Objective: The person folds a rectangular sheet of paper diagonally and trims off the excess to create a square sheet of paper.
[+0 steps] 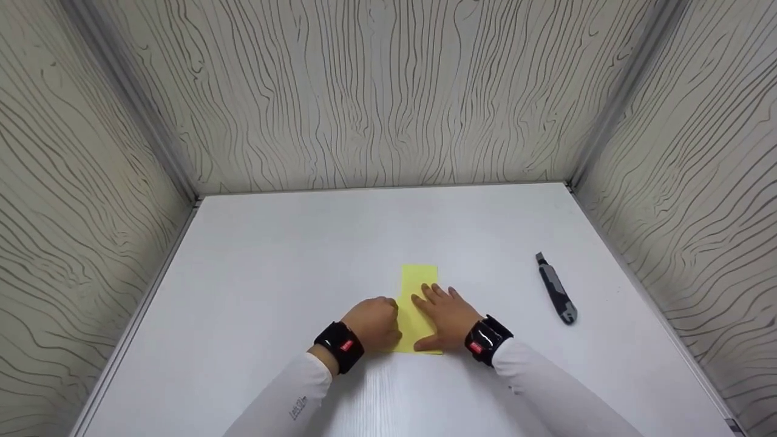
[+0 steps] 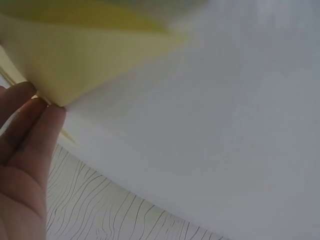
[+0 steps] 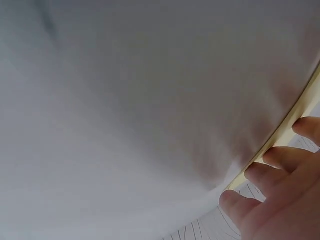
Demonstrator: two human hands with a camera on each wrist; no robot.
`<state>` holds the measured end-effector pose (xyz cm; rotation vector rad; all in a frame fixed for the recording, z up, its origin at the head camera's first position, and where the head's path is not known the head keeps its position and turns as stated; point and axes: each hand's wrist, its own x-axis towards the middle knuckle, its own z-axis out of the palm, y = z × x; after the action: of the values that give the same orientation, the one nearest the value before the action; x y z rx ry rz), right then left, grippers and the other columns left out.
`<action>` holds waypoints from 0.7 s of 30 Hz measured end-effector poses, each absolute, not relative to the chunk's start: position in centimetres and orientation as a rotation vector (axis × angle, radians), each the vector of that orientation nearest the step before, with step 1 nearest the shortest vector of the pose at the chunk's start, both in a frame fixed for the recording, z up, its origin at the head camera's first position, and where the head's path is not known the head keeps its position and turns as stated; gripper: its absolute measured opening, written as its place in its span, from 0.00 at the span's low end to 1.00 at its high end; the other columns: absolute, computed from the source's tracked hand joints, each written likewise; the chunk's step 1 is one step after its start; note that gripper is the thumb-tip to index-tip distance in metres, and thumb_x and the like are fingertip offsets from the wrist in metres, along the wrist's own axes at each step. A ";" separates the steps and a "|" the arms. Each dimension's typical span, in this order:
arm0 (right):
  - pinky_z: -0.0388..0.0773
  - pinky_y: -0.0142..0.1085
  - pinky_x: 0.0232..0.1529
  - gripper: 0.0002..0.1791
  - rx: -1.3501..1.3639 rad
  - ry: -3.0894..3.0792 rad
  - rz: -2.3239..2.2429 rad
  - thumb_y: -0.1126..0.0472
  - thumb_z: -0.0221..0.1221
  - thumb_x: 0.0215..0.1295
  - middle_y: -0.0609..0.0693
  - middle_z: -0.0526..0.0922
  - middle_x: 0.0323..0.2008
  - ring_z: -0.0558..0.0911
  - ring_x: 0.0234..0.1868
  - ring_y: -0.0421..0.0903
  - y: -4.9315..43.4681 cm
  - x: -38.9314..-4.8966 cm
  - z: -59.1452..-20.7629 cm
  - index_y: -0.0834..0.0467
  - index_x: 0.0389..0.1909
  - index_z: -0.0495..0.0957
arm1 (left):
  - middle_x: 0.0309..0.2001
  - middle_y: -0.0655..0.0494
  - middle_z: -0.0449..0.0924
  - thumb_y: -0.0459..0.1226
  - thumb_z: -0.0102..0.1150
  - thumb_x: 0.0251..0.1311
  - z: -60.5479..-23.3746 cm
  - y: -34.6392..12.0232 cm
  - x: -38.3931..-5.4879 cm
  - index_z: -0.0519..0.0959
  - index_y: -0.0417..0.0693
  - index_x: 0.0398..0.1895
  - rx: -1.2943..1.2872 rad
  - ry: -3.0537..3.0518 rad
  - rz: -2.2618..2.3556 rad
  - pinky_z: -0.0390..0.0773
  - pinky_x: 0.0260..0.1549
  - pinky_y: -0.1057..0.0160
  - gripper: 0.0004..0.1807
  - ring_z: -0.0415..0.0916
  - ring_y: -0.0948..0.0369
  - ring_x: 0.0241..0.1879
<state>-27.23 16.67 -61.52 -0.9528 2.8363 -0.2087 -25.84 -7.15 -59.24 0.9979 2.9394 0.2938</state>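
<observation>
A yellow strip of paper [image 1: 410,279] lies lengthwise on the white table in the head view. At its left edge my left hand [image 1: 371,323] has its fingers curled, gripping the paper there. The left wrist view shows the fingertips [image 2: 54,112] against the edge of a raised, bent part of the yellow paper [image 2: 82,57]; the thumb is out of sight. My right hand [image 1: 452,318] rests on the strip from the right, fingers spread and pressing it down. In the right wrist view its fingers [image 3: 280,159] lie along the paper's thin edge [image 3: 270,142].
A grey and black utility knife [image 1: 556,290] lies on the table to the right of my right hand, its tip pointing away. Wood-patterned panels [image 1: 388,97] stand behind the white table [image 1: 273,243] and on both sides.
</observation>
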 end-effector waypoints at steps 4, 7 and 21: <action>0.59 0.68 0.80 0.61 -0.952 2.841 -0.218 0.24 0.69 0.59 0.69 0.62 0.82 0.63 0.83 0.70 16.6 -27.2 -61.6 0.58 0.83 0.65 | 0.33 0.56 0.85 0.41 0.67 0.57 -59.4 -7.2 -25.8 0.84 0.46 0.24 1.014 2.944 0.259 0.86 0.38 0.56 0.09 0.81 0.57 0.32; 0.60 0.68 0.80 0.60 -0.962 2.843 -0.222 0.25 0.69 0.60 0.69 0.63 0.82 0.63 0.83 0.70 16.6 -27.2 -61.7 0.58 0.83 0.65 | 0.33 0.56 0.86 0.41 0.67 0.59 -59.4 -7.2 -25.8 0.84 0.47 0.23 1.045 2.939 0.249 0.86 0.38 0.56 0.10 0.83 0.56 0.32; 0.60 0.68 0.80 0.60 -0.993 2.884 -0.141 0.19 0.61 0.62 0.68 0.63 0.82 0.65 0.82 0.69 16.6 -26.3 -61.5 0.56 0.83 0.65 | 0.30 0.57 0.84 0.39 0.66 0.62 -59.2 -7.4 -25.5 0.84 0.47 0.20 1.161 2.967 0.172 0.85 0.37 0.57 0.13 0.83 0.57 0.33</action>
<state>-26.33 16.60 -61.53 -0.9933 2.8835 -0.1411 -25.47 -7.41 -59.17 1.1614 2.9675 0.1725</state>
